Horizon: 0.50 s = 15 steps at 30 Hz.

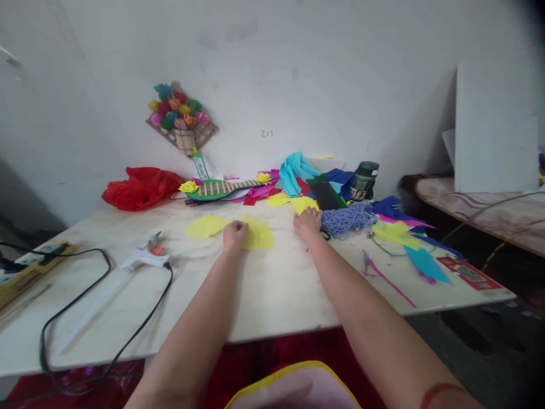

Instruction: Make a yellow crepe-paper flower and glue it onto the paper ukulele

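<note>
My left hand (235, 234) is closed, fingertips together, on a sheet of yellow crepe paper (260, 234) lying on the table. A second yellow piece (207, 226) stretches out to its left. My right hand (307, 221) reaches farther forward, its fingers spread and resting at the near edge of another yellow paper (303, 203). Right beside it lies a tangle of lavender net-like cord (349, 218). A dark scissors handle (325, 234) pokes out from under that cord, close to my right wrist.
At left are a white glue gun (147, 257) with its black cable and a power strip (32, 270). A red plastic bag (142, 189), a decorated green board (225, 188), a phone (326, 195), a dark jar (364, 180) and coloured paper scraps line the back and right.
</note>
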Motion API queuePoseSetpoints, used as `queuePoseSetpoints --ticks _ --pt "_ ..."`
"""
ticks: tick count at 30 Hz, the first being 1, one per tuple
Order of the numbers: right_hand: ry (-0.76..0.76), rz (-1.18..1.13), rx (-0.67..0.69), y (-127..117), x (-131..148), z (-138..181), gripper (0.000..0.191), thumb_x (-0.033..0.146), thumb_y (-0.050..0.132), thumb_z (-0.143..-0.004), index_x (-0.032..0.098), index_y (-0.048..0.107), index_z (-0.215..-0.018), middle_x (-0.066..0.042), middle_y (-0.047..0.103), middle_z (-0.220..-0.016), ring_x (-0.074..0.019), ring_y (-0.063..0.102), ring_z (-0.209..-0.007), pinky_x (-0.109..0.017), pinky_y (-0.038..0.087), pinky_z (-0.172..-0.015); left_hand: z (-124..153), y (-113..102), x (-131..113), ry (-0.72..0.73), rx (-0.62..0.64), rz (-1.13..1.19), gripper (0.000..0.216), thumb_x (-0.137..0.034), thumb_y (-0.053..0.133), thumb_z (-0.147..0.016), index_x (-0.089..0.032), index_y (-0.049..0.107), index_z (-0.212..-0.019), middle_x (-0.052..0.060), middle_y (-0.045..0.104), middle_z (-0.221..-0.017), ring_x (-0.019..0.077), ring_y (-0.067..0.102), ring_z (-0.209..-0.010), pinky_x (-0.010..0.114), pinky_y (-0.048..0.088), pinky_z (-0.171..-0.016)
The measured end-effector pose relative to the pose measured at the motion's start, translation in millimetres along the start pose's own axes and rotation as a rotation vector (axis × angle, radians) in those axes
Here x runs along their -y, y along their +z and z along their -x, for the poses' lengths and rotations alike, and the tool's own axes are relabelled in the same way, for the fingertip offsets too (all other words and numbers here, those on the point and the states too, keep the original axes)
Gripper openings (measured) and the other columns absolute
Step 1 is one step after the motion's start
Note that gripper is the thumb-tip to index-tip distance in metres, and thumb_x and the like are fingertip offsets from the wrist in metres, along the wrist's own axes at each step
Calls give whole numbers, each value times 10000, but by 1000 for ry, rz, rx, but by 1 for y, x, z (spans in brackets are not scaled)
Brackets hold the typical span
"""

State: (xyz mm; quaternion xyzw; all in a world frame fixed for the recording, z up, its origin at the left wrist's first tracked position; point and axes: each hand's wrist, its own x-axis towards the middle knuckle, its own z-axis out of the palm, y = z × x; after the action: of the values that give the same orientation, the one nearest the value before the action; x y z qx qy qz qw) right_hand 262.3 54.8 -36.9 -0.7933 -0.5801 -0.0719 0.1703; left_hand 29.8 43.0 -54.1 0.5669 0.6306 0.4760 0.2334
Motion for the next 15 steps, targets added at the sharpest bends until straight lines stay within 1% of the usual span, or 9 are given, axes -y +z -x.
queuePoseSetpoints --ticks 2,5,8,10,11,13,15 --pt "-34 -35 -48 -1 0 2 522 315 316 -900 5 521 -1266 -202 426 -1399 -318 307 -1320 -510 122 -1089 1 -1 -3 -9 -24 -27 160 -325 529 -709 -189 546 -627 0 549 -586 149 510 -589 246 340 -559" --pt "-142 -117 -168 -5 -2 4 463 269 357 -887 54 546 -1250 -163 445 -1396 -306 329 -1306 -506 118 -1096 3 -3 -7 -13 -58 -77 131 -296 519 -726 -187 573 -675 18 593 -634 164 543 -627 251 361 -585" --pt "-291 -284 -287 -10 -2 3 420 214 389 -863 93 579 -1217 -142 482 -1371 -277 406 -1251 -462 211 -1083 6 -5 -11 6 -80 -159 127 -272 504 -752 -188 597 -729 47 632 -690 189 578 -689 264 381 -626" --pt "-330 -469 -328 -10 -1 -1 401 186 408 -837 106 614 -1173 -140 524 -1330 -256 455 -1213 -418 300 -1050 9 -7 -14 11 -101 -221 134 -256 490 -772 -192 607 -758 70 653 -734 209 598 -740 278 391 -658" --pt "-311 -585 -333 -9 0 -3 390 175 421 -818 106 637 -1136 -146 558 -1288 -247 482 -1189 -396 340 -1027 10 -8 -15 4 -113 -250 137 -248 485 -779 -195 611 -770 81 660 -754 221 605 -766 288 396 -672" --pt "-215 -851 -312 -5 4 -5 363 171 453 -773 98 679 -1048 -154 633 -1165 -237 549 -1109 -366 402 -975 13 -11 -19 -33 -126 -301 144 -244 482 -788 -202 619 -797 101 668 -784 248 614 -810 313 408 -691" --pt "-119 -1123 -231 -1 9 -5 349 200 486 -735 100 698 -994 -140 680 -1046 -231 603 -1004 -364 447 -915 17 -13 -23 -97 -129 -333 152 -249 486 -792 -208 623 -842 121 672 -821 279 613 -854 348 423 -704"
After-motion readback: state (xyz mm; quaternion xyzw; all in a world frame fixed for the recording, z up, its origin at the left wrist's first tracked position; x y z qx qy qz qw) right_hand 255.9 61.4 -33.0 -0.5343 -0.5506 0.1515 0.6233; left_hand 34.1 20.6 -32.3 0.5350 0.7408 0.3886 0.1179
